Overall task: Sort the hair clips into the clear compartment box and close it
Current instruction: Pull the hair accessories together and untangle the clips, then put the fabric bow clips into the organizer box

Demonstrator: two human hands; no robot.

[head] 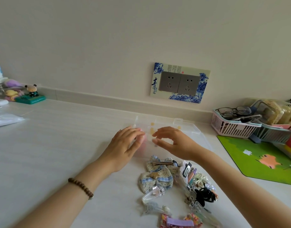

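Note:
The clear compartment box (189, 127) lies open on the white table, its lid toward the wall, with small yellow pieces inside. My left hand (125, 145) hovers over the box's left part, fingertips against a pink hair clip (142, 137); whether it grips the clip is unclear. My right hand (172, 142) is over the box's middle, fingers curved and apart, holding nothing. In front of the box lies a pile of hair clips: lace bow clips (157, 175), a clear snap clip (153, 194), a black claw clip (205, 195) and a purple clip (179, 222).
A pink basket (230, 127) holding glasses stands at the right by the wall, with another basket and a green mat (259, 158) beside it. Small figurines (31, 92) and a plastic bag (3, 119) sit at the far left. A wall socket (180, 83) is behind the box.

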